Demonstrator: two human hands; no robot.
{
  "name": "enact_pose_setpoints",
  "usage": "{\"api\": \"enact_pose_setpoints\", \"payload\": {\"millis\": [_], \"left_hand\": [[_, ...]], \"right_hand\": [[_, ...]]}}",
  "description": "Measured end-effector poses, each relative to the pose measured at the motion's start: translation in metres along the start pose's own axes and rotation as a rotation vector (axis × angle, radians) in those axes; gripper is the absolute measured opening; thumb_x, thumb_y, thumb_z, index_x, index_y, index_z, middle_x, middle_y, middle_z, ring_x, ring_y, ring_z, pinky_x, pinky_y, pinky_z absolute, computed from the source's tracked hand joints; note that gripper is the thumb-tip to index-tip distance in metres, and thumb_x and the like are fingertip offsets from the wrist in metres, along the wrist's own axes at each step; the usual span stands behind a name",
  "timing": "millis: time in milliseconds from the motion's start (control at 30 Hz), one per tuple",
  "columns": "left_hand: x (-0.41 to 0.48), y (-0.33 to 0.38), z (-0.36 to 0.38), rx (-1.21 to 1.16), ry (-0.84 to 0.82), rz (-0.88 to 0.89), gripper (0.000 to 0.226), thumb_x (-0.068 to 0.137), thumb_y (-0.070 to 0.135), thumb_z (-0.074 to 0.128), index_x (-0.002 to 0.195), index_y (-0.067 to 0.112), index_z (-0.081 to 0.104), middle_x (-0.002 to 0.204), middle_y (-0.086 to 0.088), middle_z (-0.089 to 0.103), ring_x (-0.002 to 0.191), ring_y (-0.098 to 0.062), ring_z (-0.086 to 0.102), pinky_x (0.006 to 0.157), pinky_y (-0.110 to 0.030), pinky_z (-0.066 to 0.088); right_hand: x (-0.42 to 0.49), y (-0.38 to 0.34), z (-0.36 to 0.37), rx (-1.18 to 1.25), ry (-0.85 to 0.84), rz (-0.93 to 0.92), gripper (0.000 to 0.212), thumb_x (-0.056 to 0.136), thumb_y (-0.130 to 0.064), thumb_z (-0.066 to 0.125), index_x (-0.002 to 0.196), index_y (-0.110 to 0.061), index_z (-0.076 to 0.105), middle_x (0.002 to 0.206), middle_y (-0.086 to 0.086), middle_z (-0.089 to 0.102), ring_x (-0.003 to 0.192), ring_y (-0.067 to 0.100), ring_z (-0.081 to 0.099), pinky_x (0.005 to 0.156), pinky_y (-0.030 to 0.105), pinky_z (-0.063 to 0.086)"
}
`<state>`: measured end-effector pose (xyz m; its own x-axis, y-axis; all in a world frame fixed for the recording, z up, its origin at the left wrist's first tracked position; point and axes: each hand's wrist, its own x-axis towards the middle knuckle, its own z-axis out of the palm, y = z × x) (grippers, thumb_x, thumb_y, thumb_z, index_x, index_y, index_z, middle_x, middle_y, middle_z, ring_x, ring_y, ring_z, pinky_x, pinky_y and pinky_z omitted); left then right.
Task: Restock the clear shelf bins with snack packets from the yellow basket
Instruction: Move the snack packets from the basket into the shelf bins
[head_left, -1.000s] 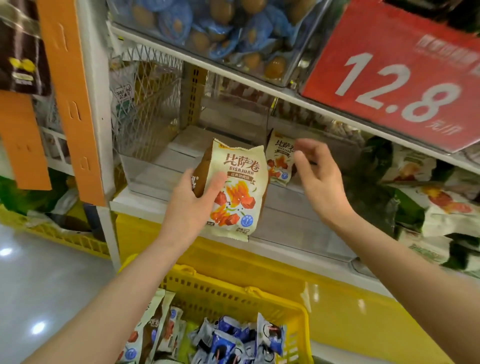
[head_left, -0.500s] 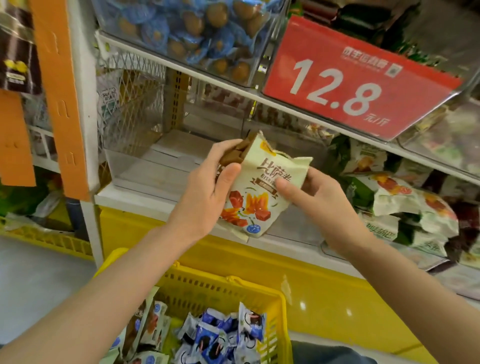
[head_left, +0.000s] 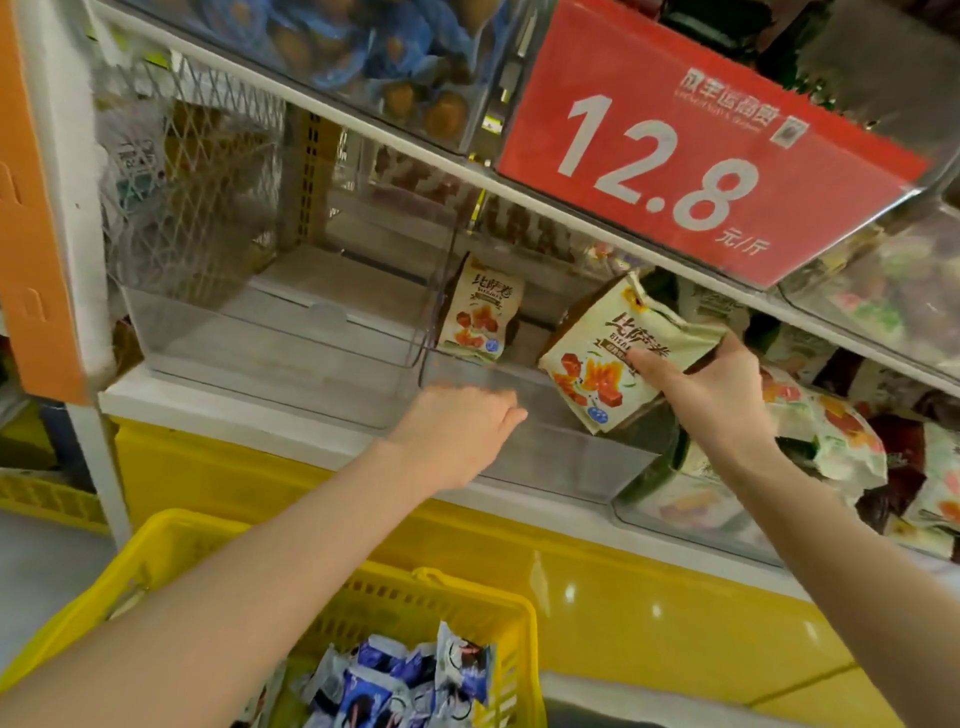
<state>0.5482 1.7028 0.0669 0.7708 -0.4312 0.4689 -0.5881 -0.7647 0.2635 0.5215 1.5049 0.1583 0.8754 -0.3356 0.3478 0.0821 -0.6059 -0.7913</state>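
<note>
My right hand (head_left: 711, 400) grips a cream snack packet (head_left: 608, 358) with orange and red print, tilted over the middle clear bin (head_left: 545, 457). Another packet of the same kind (head_left: 480, 312) stands upright at that bin's back left. In front of the bin's front wall hovers my left hand (head_left: 462, 431), holding nothing, fingers loosely apart. The left clear bin (head_left: 249, 343) has nothing in it. The yellow basket (head_left: 483, 587) sits below with several blue and white packets (head_left: 410, 680).
A red price sign reading 12.8 (head_left: 701, 145) hangs from the shelf above. A bin at the right (head_left: 675, 509) is piled with green and cream packets. An orange strip (head_left: 31, 208) and white upright post stand at the left. The shelf base is yellow.
The packet passed from my left hand to my right hand, which carried it right and into the middle bin. My left hand let go and dropped toward the bin's front.
</note>
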Motion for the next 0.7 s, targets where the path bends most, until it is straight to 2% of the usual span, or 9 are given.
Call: {"api": "enact_pose_setpoints", "payload": {"millis": [67, 167, 300, 367, 433, 567, 633, 700], "left_hand": [[-0.006, -0.003, 0.005, 0.128, 0.042, 0.080, 0.038, 0.099, 0.043, 0.025, 0.099, 0.024, 0.058, 0.087, 0.003, 0.066, 0.075, -0.016, 0.062, 0.057, -0.026, 0.037], [-0.009, -0.015, -0.002, 0.084, 0.049, 0.094, 0.043, 0.098, 0.044, 0.021, 0.099, 0.024, 0.060, 0.085, 0.004, 0.066, 0.073, -0.015, 0.063, 0.060, -0.027, 0.046], [-0.015, -0.026, -0.008, 0.022, 0.078, 0.162, 0.053, 0.093, 0.045, 0.011, 0.099, 0.025, 0.060, 0.084, 0.005, 0.066, 0.073, -0.014, 0.063, 0.067, -0.032, 0.052], [-0.017, -0.026, -0.009, -0.012, 0.081, 0.184, 0.053, 0.093, 0.044, 0.012, 0.097, 0.024, 0.061, 0.081, 0.006, 0.066, 0.070, -0.013, 0.062, 0.065, -0.031, 0.052], [-0.017, -0.027, -0.007, -0.013, 0.097, 0.202, 0.049, 0.095, 0.041, 0.018, 0.094, 0.023, 0.064, 0.076, 0.006, 0.065, 0.065, -0.012, 0.061, 0.060, -0.028, 0.050], [-0.016, -0.030, -0.002, -0.016, 0.157, 0.237, 0.041, 0.097, 0.037, 0.029, 0.085, 0.021, 0.066, 0.066, 0.005, 0.064, 0.056, -0.011, 0.059, 0.053, -0.026, 0.049], [-0.016, -0.029, -0.001, -0.006, 0.176, 0.250, 0.040, 0.097, 0.035, 0.032, 0.082, 0.019, 0.066, 0.063, 0.005, 0.063, 0.054, -0.011, 0.058, 0.053, -0.022, 0.045], [-0.015, -0.030, -0.002, 0.005, 0.189, 0.248, 0.038, 0.095, 0.032, 0.035, 0.077, 0.019, 0.065, 0.059, 0.005, 0.060, 0.051, -0.011, 0.056, 0.053, -0.019, 0.035]], "right_hand": [[0.015, 0.010, 0.019, -0.073, -0.004, 0.008, 0.033, 0.074, -0.033, 0.077, 0.097, -0.025, 0.055, 0.099, -0.008, 0.067, 0.085, 0.005, 0.066, 0.065, 0.020, 0.052], [0.042, 0.018, 0.049, -0.157, -0.013, -0.013, 0.043, 0.077, -0.028, 0.074, 0.114, -0.012, 0.058, 0.114, 0.004, 0.067, 0.101, 0.017, 0.066, 0.071, 0.020, 0.049], [0.079, 0.031, 0.080, -0.204, -0.063, -0.019, 0.047, 0.080, -0.019, 0.072, 0.122, -0.010, 0.053, 0.126, 0.009, 0.061, 0.113, 0.023, 0.060, 0.086, 0.031, 0.049], [0.093, 0.041, 0.091, -0.200, -0.145, 0.058, 0.052, 0.079, -0.015, 0.072, 0.125, -0.011, 0.048, 0.130, 0.009, 0.057, 0.117, 0.024, 0.057, 0.092, 0.033, 0.047], [0.107, 0.049, 0.094, -0.302, -0.196, 0.099, 0.059, 0.076, -0.015, 0.076, 0.127, -0.012, 0.046, 0.132, 0.009, 0.055, 0.120, 0.024, 0.054, 0.096, 0.033, 0.045], [0.127, 0.046, 0.081, -0.733, -0.245, -0.135, 0.088, 0.068, -0.023, 0.082, 0.140, -0.020, 0.031, 0.144, 0.005, 0.042, 0.132, 0.026, 0.040, 0.108, 0.042, 0.038], [0.129, 0.045, 0.082, -0.835, -0.326, -0.267, 0.081, 0.069, -0.034, 0.081, 0.137, -0.023, 0.037, 0.140, 0.003, 0.046, 0.129, 0.025, 0.044, 0.106, 0.038, 0.040], [0.130, 0.048, 0.090, -0.866, -0.378, -0.306, 0.073, 0.071, -0.040, 0.078, 0.133, -0.023, 0.044, 0.136, 0.002, 0.051, 0.126, 0.024, 0.047, 0.103, 0.035, 0.039]]}}
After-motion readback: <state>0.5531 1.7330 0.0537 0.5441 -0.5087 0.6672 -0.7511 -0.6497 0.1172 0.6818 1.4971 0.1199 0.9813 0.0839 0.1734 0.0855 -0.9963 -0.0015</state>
